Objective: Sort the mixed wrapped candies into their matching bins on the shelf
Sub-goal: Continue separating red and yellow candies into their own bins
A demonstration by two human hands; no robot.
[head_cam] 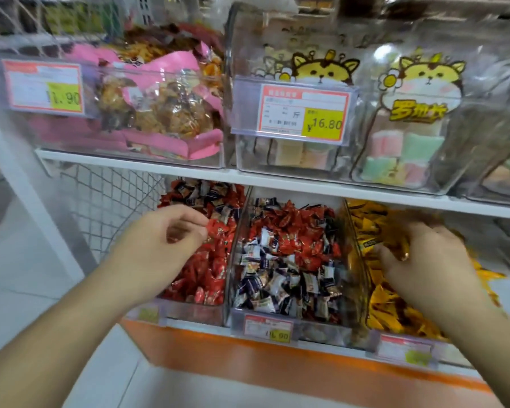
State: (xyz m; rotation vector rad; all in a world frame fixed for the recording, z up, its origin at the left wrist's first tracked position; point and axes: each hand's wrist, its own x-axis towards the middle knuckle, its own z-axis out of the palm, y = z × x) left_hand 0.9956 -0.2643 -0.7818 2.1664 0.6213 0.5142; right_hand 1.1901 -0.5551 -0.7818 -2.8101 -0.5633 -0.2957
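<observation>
- Clear plastic middle bin [348,278], lower shelf: holds a mix of red wrapped candies [295,228] and white-and-dark-blue wrapped candies [265,287]; a price tag [268,327] sits on its front. This bin serves as the landmark below.
- Left of the middle bin: a clear bin of mostly red candies [206,272], with some dark-blue-and-white ones at its back.
- Left hand [162,240]: over the left bin, thumb and forefinger pinching one red wrapped candy [217,228]; the other fingers are curled loosely.
- Right of the middle bin: a clear bin of yellow-orange wrapped candies [395,307].
- Right hand [427,260]: over the yellow bin, fingers curled down around a gold-yellow wrapped candy [402,251]; motion blur hides whether it holds more than one.
- Above the middle bin: a white shelf board [277,179] carrying a clear tub with a cartoon cat print [418,92] holding pastel pink and green blocks, and a price label reading 16.80 [304,113].
- Above and left of the middle bin: a clear tub of pink-wrapped snack packs [159,107].
</observation>
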